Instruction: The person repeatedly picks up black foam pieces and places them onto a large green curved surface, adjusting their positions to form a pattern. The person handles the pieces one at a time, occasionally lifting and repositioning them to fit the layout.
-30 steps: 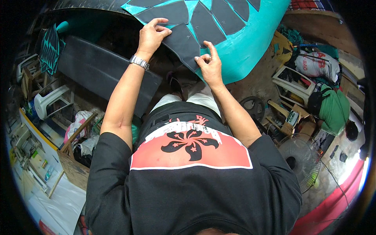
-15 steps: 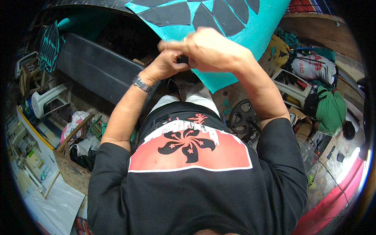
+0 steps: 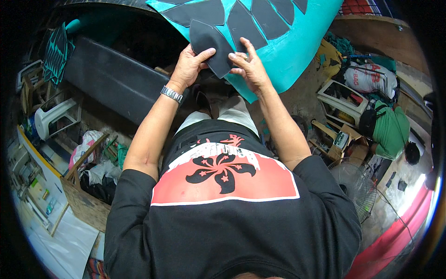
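Note:
A black, leaf-shaped flat piece with a pointed top is pinched at its left side by my left hand, thumb on its face. My right hand is at the right edge of the piece, fingers spread apart; whether a fingertip touches that edge I cannot tell. Beyond and below my hands is a large teal sheet, with several similar black pieces lying on it. The held piece overlaps the near left edge of the sheet.
Left of my hands runs a long black panel, with a white plastic stool beyond it. On the right are a second white stool, a white sack, a green cloth bundle and a fan.
My hands were together, the right one blurred over the left. Now they are apart, my right arm has drawn down and inward, and the black piece shows flat in my left hand.

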### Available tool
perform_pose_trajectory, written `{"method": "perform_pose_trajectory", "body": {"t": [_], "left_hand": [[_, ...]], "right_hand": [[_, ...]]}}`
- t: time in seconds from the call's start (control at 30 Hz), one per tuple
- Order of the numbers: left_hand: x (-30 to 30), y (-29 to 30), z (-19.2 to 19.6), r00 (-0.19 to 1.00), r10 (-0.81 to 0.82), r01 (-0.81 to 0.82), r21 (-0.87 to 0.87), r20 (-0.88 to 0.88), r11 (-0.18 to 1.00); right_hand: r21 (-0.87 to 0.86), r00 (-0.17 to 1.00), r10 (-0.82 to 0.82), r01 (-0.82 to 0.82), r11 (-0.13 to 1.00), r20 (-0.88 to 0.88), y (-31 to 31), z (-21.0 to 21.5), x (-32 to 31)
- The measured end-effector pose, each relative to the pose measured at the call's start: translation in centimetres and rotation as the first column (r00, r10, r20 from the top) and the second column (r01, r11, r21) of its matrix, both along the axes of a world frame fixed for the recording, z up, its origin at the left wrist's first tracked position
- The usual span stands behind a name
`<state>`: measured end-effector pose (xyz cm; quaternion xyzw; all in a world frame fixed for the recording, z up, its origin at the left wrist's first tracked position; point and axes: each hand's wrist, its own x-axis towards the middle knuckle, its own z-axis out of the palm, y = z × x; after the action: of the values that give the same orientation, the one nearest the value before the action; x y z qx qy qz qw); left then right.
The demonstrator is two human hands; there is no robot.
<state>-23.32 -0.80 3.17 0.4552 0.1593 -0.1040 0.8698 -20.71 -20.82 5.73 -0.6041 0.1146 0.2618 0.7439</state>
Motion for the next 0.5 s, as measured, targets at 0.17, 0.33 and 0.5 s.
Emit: {"method": "perform_pose_trajectory", "body": {"t": [0.17,0.33,0.5], "left_hand": [[0.2,-0.1,-0.4,0.998,-0.06,0.064,0.423,-0.021,0.904],[0.2,1.1,-1.4,0.997,0.07,-0.045,0.548,-0.025,0.836],[0.6,2.7,-1.9,0.999,0.042,-0.034,0.629,0.003,0.777]], "right_hand": [[-0.054,0.993,-0.107,0.109,0.993,0.05,0.4,-0.4,-1.0],[-0.21,0.941,-0.087,0.162,0.964,0.326,0.5,-1.8,-2.0],[-0.166,0.94,-0.129,0.189,0.968,0.314,0.6,-2.7,-2.4]]}}
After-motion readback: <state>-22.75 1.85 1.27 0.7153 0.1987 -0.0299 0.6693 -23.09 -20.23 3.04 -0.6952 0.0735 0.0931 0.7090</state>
